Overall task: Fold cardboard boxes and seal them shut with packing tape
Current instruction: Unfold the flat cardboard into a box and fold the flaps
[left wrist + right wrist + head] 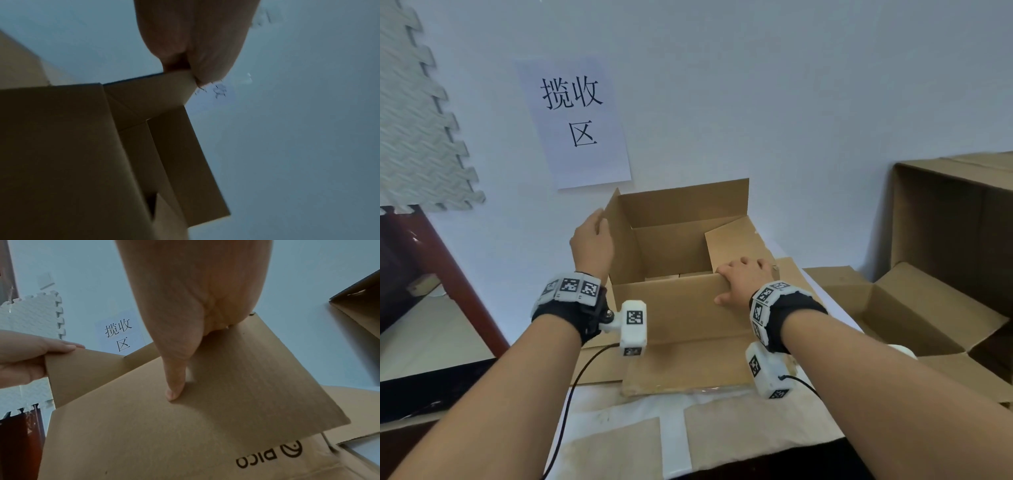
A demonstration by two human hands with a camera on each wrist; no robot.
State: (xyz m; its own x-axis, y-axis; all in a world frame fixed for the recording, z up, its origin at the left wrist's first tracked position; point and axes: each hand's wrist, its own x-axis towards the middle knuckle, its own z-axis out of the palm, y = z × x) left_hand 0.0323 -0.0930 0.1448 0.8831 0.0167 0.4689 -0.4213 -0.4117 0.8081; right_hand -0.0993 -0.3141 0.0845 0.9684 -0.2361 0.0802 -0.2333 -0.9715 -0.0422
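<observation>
The left hand (591, 244) pinches the upper edge of the left flap (82, 368); the right hand (745, 279) lies spread on the near flap (671, 305), fingers hooked over its edge, thumb (174, 386) flat on the panel. Between the hands stands the open cardboard box (681, 240), its right flap (736, 246) already leaning inward. Just right of the right hand lie other opened boxes (914, 315). Likely risk: uneven pressure could crease a flap off its score line, or shift the unweighted box.
</observation>
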